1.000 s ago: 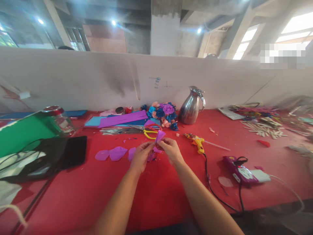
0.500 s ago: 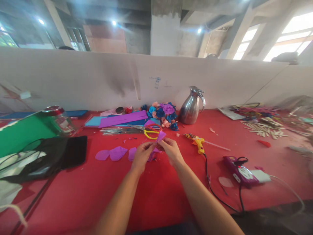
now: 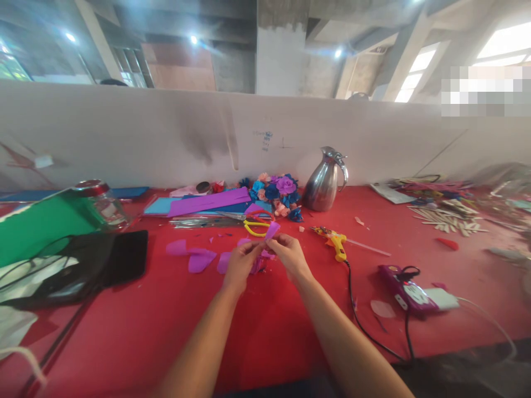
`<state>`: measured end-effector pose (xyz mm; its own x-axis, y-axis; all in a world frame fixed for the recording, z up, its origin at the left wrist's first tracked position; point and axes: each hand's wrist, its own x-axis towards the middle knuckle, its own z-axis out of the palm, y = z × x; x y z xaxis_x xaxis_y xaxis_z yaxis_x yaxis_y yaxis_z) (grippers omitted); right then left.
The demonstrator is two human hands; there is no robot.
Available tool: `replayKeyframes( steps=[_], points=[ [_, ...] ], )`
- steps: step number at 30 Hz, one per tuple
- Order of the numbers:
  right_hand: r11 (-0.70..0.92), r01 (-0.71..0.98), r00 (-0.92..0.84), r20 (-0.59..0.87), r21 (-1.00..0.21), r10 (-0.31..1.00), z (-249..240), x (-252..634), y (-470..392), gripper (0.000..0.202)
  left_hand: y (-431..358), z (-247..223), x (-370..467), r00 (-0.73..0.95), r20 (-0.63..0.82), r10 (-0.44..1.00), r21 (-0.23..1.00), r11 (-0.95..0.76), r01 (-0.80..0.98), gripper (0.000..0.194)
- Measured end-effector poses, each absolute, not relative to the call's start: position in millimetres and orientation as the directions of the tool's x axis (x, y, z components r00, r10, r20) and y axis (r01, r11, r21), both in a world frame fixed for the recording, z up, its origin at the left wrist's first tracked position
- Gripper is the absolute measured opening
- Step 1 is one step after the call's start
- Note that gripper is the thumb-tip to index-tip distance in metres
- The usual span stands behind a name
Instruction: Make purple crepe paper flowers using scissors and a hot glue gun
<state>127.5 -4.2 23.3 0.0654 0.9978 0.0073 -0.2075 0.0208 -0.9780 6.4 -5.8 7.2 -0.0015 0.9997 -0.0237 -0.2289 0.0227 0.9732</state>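
Observation:
A small purple paper piece (image 3: pixel 272 230) is pinched between both hands above the red table (image 3: pixel 265 331). My left hand (image 3: pixel 241 262) has its fingers closed at the paper's lower left side. From the right, my right hand (image 3: pixel 290 255) closes thumb and fingers on the same piece. Loose purple petals (image 3: pixel 201 260) lie to the left of my left hand, and part of the pile is hidden behind it. Scissors with yellow and red handles (image 3: pixel 255 227) rest just behind the hands.
Behind stand paper flowers (image 3: pixel 272 192) and a metal jug (image 3: pixel 323 181). On the right are a yellow glue gun (image 3: pixel 338 244) with its cord, a purple power strip (image 3: pixel 409 293) and sticks (image 3: pixel 448 220). Purple sheets (image 3: pixel 209 201), a glass jar (image 3: pixel 105 207) and a black phone (image 3: pixel 126 257) lie left.
The loose petals at the left have shifted and turned on the table. Both hands have hardly moved, and the held piece is slightly turned.

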Motion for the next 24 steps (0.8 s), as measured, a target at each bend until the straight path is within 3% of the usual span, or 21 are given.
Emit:
replayKeyframes(
  steps=[9,13,24],
  points=[
    [0.092,-0.214,0.07,0.079,-0.973,0.994,24.8,127.9,-5.7,0.012,-6.2,6.3,7.4,0.063,-0.031,0.998,0.94,0.05,-0.337,0.027],
    [0.08,-0.247,0.049,0.07,-0.966,0.996,24.2,128.6,-6.0,0.02,-4.6,2.3,5.9,0.05,-0.038,0.998,0.915,0.055,-0.399,0.028],
    [0.356,0.025,-0.025,0.355,-0.934,0.934,16.3,124.5,-7.6,0.016,-3.4,3.0,3.1,0.075,0.011,0.997,0.862,0.028,-0.506,0.026]
  ],
)
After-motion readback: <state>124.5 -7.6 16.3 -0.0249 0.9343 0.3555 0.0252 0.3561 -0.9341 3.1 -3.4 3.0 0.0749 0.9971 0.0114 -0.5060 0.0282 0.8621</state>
